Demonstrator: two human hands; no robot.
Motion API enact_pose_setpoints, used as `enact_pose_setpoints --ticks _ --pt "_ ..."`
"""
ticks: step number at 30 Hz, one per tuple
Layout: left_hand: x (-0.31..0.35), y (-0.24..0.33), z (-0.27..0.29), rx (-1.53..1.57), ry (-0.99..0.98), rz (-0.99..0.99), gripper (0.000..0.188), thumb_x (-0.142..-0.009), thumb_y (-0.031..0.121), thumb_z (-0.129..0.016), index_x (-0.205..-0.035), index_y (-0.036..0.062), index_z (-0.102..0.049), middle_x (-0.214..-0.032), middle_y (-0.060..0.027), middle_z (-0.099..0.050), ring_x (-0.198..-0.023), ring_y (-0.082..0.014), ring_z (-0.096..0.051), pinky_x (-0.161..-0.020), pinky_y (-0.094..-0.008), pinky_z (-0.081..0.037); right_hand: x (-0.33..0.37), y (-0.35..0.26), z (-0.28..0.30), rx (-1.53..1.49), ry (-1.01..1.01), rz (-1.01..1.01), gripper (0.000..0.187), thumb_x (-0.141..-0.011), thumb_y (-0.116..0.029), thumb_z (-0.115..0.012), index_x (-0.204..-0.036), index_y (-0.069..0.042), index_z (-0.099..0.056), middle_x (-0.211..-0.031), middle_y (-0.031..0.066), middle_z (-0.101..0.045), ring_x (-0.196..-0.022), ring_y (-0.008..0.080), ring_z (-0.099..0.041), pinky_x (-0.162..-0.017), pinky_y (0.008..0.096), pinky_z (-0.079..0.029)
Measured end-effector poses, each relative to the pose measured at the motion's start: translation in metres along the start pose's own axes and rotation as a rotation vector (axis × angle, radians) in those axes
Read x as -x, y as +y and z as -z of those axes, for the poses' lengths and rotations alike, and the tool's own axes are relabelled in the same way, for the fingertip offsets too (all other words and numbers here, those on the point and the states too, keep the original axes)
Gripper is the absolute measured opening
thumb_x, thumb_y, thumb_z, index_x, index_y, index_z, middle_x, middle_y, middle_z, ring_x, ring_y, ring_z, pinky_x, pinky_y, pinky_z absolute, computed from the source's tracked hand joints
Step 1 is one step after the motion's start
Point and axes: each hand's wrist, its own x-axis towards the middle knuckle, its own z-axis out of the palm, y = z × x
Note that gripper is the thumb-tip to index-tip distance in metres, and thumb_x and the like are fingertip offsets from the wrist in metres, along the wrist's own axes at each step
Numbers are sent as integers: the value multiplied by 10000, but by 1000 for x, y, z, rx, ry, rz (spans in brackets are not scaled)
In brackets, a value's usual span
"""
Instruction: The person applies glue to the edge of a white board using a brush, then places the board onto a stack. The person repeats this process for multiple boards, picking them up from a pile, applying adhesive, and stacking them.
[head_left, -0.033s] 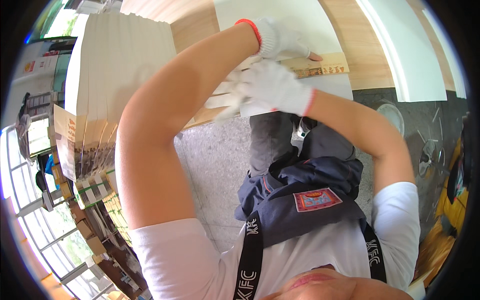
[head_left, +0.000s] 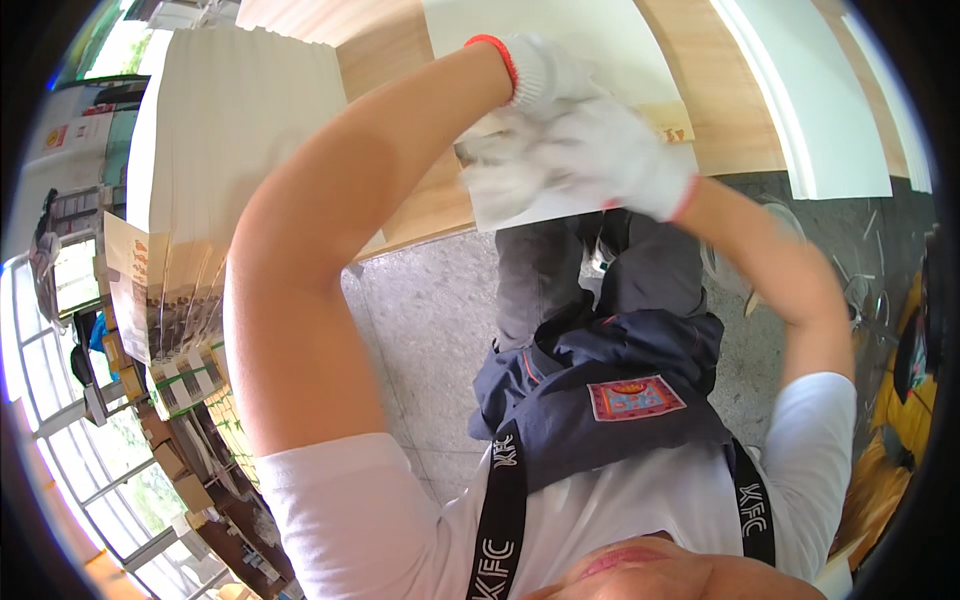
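Note:
On the wooden table lies a large white paper sheet (head_left: 560, 35) with a printed band (head_left: 670, 120) across its near part. Both my hands are over it in white knitted gloves with red cuffs. My left hand (head_left: 550, 75) reaches across onto the sheet; its fingers are mostly hidden behind the other glove. In front of it, my right hand (head_left: 625, 155) lies over the near part of the sheet. Its fingers point left, look stretched out, and are smeared by motion. Whether either hand grips the paper's edge does not show.
A tall stack of white sheets (head_left: 240, 130) with printed near edges stands on the left. Another white paper stack (head_left: 815, 100) lies at the right of the wooden table (head_left: 730, 110). Below the table edge are my legs and a grey floor (head_left: 430, 300).
My right hand has moved to the right over the sheet and now covers most of the printed band. The left hand has barely moved; its bare fingertip, seen before, is now hidden.

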Motion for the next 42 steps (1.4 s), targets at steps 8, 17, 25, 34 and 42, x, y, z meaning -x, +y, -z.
enact_pose_setpoints --ticks 8,17,25,34,42 --pt "-10 2 0 -7 -98 28 886 -741 85 -755 -1483 353 -352 -1352 -36 -538 -1067 -289 -650 -853 -410 -549 94 28 92 325 -27 -153 171 -735 -156 -643 -897 -144 -697 -791 40 -597 -790 229 -635 -623 365 -485" --pt "-9 3 1 -315 -68 -127 1015 -732 52 -765 -1480 529 -273 -1433 -34 -466 -1142 -317 -614 -947 -412 -537 -81 -48 -30 227 -355 -239 268 -847 -305 -643 -1041 -132 -708 -902 62 -670 -774 232 -681 -591 423 -527" --pt "-9 6 4 -11 -43 49 844 -812 65 -686 -1486 437 -341 -1344 -44 -546 -1116 -306 -630 -881 -418 -547 -57 -40 -13 158 -48 -103 230 -800 -267 -629 -972 -130 -697 -963 20 -659 -921 216 -665 -747 355 -545" --pt "-3 12 -20 -296 57 15 664 -903 73 -567 -1432 450 -430 -1159 -37 -632 -876 -235 -710 -758 -341 -572 111 53 98 499 -534 -491 336 -827 -268 -680 -1142 -169 -618 -1110 102 -615 -928 237 -639 -783 363 -528" --pt "45 114 -101 714 758 90 548 -826 51 -585 -1362 32 -473 -1299 -141 -563 -1264 -344 -506 -1041 -433 -437 78 36 104 779 -4 -469 463 -882 -388 -658 -1307 -216 -594 -1298 70 -559 -1240 291 -517 -951 397 -489"
